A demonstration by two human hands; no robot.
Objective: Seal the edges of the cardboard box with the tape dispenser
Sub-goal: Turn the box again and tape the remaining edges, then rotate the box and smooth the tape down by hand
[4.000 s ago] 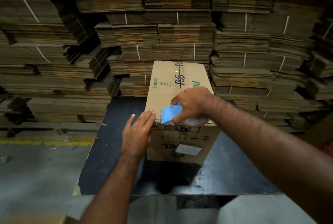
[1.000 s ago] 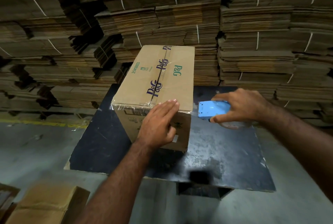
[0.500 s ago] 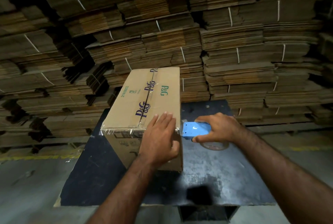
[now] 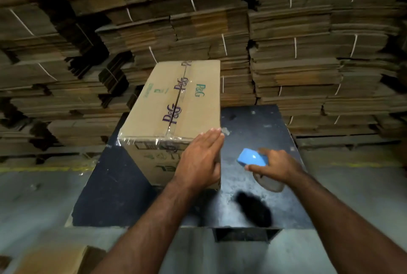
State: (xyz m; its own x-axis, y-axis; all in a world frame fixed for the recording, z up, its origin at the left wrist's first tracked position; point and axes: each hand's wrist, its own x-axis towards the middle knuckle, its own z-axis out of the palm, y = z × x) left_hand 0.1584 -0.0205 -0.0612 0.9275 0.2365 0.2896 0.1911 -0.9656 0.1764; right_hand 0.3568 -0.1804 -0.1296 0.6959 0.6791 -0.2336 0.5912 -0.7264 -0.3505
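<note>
With the box at the tabletop's far-left corner, left hand flat on its near corner, right hand gripping the dispenser clear, fresh tape may lift if unpressed.

Both bare forearms are extended forward from the bottom of the view. The left hand is held flat, fingers straight and pressed together, palm laid against the cardboard box at its near right corner. The right hand is curled closed around the blue tape dispenser, wrist bent inward.
</note>
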